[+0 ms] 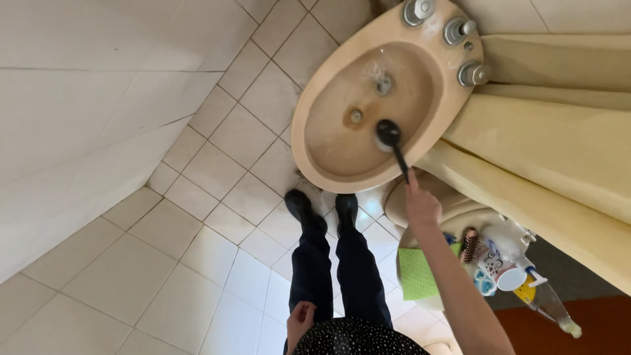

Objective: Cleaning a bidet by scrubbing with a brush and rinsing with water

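**Bathroom clutter beside the brushing**

Below the grip, a green cloth (417, 273) lies on a pale rounded lid (453, 213). Just right of it stand a round hairbrush (469, 244), a patterned mug (499, 268) and a clear spray bottle (551, 304). Cream curtain folds (559, 131) hang rightward. Pale floor tiles (197, 263) spread left, under black shoes (301, 205).

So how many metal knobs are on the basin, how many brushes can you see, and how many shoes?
Metal knobs on the beige basin: 3
Brushes: 2, a black scrubbing brush in the right hand and a hairbrush
Black shoes: 2
Total: 7
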